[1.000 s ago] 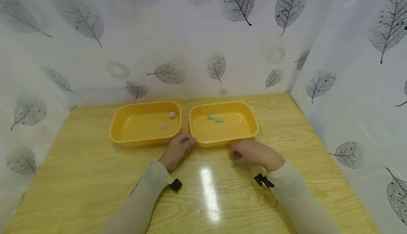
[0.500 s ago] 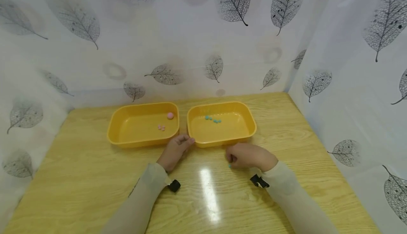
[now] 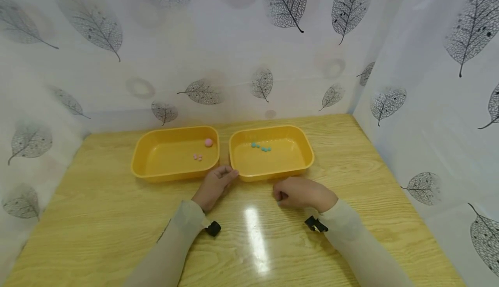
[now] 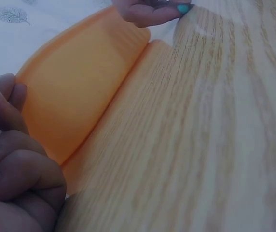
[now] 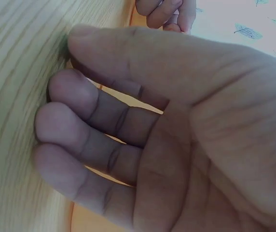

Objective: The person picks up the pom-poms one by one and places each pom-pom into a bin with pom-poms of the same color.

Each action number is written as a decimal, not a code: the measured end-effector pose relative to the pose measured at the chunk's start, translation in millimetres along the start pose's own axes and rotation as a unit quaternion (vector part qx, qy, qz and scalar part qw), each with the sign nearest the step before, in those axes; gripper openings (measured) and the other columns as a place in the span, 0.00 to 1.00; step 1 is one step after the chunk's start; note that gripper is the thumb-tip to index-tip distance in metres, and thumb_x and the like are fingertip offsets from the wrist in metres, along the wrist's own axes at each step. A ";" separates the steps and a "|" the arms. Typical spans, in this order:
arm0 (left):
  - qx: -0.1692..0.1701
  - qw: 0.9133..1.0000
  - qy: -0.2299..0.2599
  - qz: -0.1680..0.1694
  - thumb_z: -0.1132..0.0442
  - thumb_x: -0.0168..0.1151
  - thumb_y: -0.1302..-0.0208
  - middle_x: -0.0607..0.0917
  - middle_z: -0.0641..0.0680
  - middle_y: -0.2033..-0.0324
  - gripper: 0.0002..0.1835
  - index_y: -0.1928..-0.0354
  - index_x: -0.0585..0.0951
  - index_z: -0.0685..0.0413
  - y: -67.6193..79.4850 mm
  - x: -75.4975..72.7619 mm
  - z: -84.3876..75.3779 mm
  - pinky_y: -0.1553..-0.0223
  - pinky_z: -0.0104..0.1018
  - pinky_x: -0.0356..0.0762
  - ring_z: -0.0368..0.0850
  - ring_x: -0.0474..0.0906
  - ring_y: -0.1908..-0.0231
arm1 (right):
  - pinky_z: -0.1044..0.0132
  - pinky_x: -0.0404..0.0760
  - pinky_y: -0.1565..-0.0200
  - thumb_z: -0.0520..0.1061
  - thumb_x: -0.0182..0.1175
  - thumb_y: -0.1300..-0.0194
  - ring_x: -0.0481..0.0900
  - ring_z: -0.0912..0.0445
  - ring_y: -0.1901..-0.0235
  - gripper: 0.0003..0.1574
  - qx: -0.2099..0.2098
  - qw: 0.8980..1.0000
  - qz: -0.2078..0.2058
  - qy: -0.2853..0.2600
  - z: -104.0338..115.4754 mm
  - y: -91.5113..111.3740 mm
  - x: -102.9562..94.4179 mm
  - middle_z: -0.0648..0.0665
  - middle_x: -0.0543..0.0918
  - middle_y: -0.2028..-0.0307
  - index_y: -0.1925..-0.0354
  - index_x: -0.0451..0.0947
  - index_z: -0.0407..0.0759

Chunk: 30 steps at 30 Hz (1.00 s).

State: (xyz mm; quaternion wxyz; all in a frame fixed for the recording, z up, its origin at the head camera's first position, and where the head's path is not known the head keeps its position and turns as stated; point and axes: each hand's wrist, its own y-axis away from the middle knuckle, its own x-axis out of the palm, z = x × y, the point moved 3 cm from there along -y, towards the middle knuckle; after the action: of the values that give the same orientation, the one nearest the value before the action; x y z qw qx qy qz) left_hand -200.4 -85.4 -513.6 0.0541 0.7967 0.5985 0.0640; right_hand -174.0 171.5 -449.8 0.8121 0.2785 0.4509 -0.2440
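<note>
My left hand (image 3: 214, 187) pinches the near left corner of the right-hand yellow tray (image 3: 278, 176) by its rim, thumb and index finger meeting there in the left wrist view. Just in front of that tray, low over the table, my right hand (image 3: 302, 192) pinches a small teal bead (image 4: 183, 8) between thumb and index finger. The other right fingers (image 5: 63, 123) are curled, with their tips close to the wood. Inside the right tray lie several teal beads (image 3: 263, 148), one slightly larger than the others.
To the left stands a second yellow tray (image 3: 156, 176), holding a larger pink ball (image 3: 208, 142) and several small pink beads (image 3: 198, 157). Both trays sit towards the back of the wooden table (image 3: 97, 217). A leaf-patterned curtain (image 3: 230, 53) encloses the back and sides.
My right hand has shifted a little to the left, and its thumb and index finger have taken hold of the teal bead that lay on the table. The left hand stays at the tray rim.
</note>
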 end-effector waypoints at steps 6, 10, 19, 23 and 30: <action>0.000 1.000 0.002 -0.004 0.53 0.65 0.26 0.68 0.46 0.82 0.16 0.60 0.80 0.61 0.4 0.0 0.4 0.77 0.31 0.61 0.40 0.61 0.81 | 0.71 0.71 0.67 0.35 0.63 0.32 0.68 0.66 0.73 0.11 -0.005 1.000 -0.005 0.013 0.9 -0.5 0.0 0.59 0.73 0.74 0.69 0.79 0.50; 0.001 1.000 0.002 -0.004 0.52 0.64 0.25 0.68 0.46 0.82 0.17 0.59 0.79 0.63 1.3 0.0 0.1 0.78 0.31 0.60 0.39 0.61 0.81 | 0.71 0.71 0.68 0.35 0.62 0.32 0.68 0.66 0.74 0.12 -0.002 1.000 -0.002 0.016 0.4 -1.5 0.7 0.59 0.73 0.75 0.69 0.78 0.50; 0.000 1.000 0.009 -0.008 0.54 0.64 0.25 0.68 0.46 0.81 0.18 0.58 0.78 0.67 2.2 -0.2 0.4 0.77 0.31 0.61 0.39 0.61 0.80 | 0.69 0.61 0.72 0.37 0.58 0.38 0.60 0.64 0.79 0.16 0.017 1.000 0.006 -0.010 0.1 -2.7 1.6 0.58 0.63 0.80 0.77 0.67 0.54; 0.000 1.000 0.012 -0.010 0.54 0.64 0.25 0.68 0.46 0.82 0.18 0.58 0.79 0.66 2.4 0.4 -0.2 0.77 0.31 0.60 0.39 0.61 0.80 | 0.69 0.60 0.73 0.40 0.55 0.36 0.59 0.64 0.80 0.16 0.029 0.999 0.004 -0.017 1.1 -3.0 1.8 0.58 0.63 0.81 0.78 0.66 0.55; -0.003 1.000 0.011 -0.010 0.54 0.64 0.25 0.68 0.46 0.82 0.17 0.58 0.78 0.66 2.9 1.3 -2.0 0.77 0.31 0.60 0.39 0.61 0.80 | 0.69 0.63 0.75 0.45 0.52 0.21 0.61 0.65 0.82 0.23 -0.006 0.999 -0.026 -0.019 8.9 -4.7 -2.9 0.58 0.64 0.83 0.78 0.67 0.55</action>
State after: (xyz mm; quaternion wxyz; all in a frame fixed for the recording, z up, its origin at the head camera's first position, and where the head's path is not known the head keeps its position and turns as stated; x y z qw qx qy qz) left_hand -197.6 -84.9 -511.1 0.0505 0.7896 0.6071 0.0736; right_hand -173.1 162.5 -444.4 0.8154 0.2576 0.4440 -0.2676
